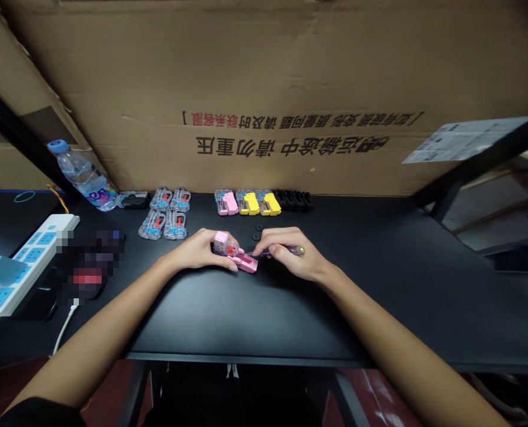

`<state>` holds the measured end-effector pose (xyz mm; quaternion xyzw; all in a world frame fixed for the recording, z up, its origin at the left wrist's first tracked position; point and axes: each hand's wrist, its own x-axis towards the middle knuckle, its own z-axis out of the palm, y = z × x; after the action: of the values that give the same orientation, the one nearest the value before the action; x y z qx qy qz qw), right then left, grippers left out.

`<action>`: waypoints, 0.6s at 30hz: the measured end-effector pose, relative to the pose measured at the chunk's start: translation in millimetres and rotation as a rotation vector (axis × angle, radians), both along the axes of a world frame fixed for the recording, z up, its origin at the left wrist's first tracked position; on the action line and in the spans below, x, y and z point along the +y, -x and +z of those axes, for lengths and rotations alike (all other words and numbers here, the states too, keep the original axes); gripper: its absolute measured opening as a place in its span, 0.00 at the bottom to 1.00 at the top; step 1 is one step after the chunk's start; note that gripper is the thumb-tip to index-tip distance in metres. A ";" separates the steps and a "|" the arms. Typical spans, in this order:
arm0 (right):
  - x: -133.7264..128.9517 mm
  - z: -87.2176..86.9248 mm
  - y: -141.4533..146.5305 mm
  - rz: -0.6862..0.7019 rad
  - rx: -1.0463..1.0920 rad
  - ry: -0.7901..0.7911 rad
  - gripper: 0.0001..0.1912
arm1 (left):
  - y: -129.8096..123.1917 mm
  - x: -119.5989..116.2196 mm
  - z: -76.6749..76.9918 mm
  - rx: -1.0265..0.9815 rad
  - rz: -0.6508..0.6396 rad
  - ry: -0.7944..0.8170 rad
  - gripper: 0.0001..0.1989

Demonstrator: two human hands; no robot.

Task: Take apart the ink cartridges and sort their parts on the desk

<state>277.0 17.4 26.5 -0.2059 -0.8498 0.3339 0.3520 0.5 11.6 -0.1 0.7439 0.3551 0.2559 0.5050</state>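
My left hand (202, 250) grips a small pink-and-clear plastic toy gun (247, 263) just above the black table. An orange part shows inside its clear section. My right hand (293, 254) is closed around a slim screwdriver (296, 251) with a dark handle and a gold-coloured end. Its thin shaft points left and meets the toy gun near the pink part; the exact spot of the tip is too small to make out. Behind the right fingers lie small black round pieces (258, 231), partly hidden.
At the back stand a pink toy gun (228, 203), two yellow ones (269, 203) and black parts (295, 200). Several clear casings (175, 224) lie left of them. Further left are a water bottle (86, 178), phone (92, 267) and power strip (32, 261). A cardboard sheet (264, 71) walls the back.
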 end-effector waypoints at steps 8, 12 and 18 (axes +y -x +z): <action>0.4 1.4 -5.5 0.042 0.029 -0.122 0.18 | 0.3 1.3 0.4 0.005 -0.027 0.019 0.25; -2.3 3.4 -4.8 0.041 0.041 -0.116 0.19 | 0.0 0.4 2.0 -0.013 -0.030 0.001 0.25; -2.7 3.7 -3.1 0.058 0.030 -0.096 0.22 | -0.3 0.4 2.9 -0.027 -0.056 0.023 0.24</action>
<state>280.1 14.7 30.2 -0.1591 -0.8651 0.3060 0.3643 0.7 12.0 2.8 0.7442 0.3301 0.2478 0.5252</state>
